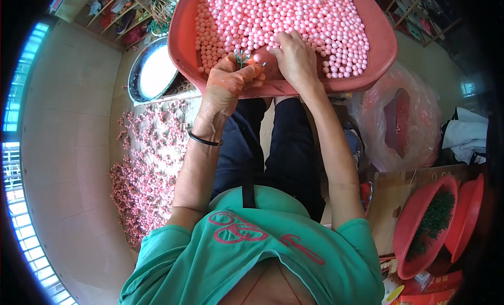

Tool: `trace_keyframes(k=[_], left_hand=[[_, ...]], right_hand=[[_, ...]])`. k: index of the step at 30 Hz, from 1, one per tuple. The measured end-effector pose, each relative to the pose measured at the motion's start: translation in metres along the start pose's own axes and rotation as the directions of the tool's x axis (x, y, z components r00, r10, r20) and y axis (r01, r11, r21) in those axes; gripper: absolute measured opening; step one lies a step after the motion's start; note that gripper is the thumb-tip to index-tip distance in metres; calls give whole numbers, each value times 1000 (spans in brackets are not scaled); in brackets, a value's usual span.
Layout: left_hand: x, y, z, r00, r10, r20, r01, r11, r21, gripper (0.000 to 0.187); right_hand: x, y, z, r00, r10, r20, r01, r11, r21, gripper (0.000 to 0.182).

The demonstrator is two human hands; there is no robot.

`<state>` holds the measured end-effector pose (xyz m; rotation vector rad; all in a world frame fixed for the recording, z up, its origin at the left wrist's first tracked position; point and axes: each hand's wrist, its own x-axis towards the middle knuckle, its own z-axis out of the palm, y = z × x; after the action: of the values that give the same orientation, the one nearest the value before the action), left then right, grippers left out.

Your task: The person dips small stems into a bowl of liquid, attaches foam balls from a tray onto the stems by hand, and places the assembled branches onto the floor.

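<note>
A large red tub (386, 58) full of loose pink beads (283, 16) rests in front of me, above my knees. My left hand (233, 76), with orange stain or covering on its fingers, is closed on a small green plastic stem (241, 58) at the near side of the tub. One pink bead (257, 58) sits at a tip of that stem. Over the near edge of the bead pile, my right hand (295, 58) has its fingers bent down and pinched together at the beads. What its fingertips hold, if anything, is hidden.
Many pink-beaded sprigs (152, 173) cover the floor at left. Behind them stands a dark basin (157, 68) with white content. On the right are a clear plastic bag (362, 105), a cardboard box (391, 200) and a red basin (404, 242) holding green stems (436, 215).
</note>
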<state>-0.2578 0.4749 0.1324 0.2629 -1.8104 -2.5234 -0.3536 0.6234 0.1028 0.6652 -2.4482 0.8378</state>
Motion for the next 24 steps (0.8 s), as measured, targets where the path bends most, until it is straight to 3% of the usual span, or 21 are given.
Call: trace_keyframes(k=[4,7,8,11,14,21,24], left_hand=[[0,0,0,1000,24,-7,-24,1000,3,19],[0,0,0,999,28,-19,-28,1000,2,18],[-1,0,1,999,32,-37,-32,999,1,18],[-3,2,5,997,42,-69,-42,999,-1,18],[-3,2,5,996,51,-69,-52,999,0,18],[-4,3,8,996,60,-59,-57,997,54,17],[-5,2,9,996,57,-69,-52,996,76,11]], right_hand=[[3,-5,3,999,-47,-22,44,993,-111,25],[-1,3,-1,1000,17,0,-17,995,94,17],[-4,4,-2,997,73,-6,-69,965,254,16],[-14,2,-12,968,247,44,-216,730,648,18],[-23,-6,-16,963,268,5,-177,624,761,19],[-29,-27,-22,985,172,32,-135,637,759,13],[-27,-24,-27,947,270,173,-284,458,842,12]])
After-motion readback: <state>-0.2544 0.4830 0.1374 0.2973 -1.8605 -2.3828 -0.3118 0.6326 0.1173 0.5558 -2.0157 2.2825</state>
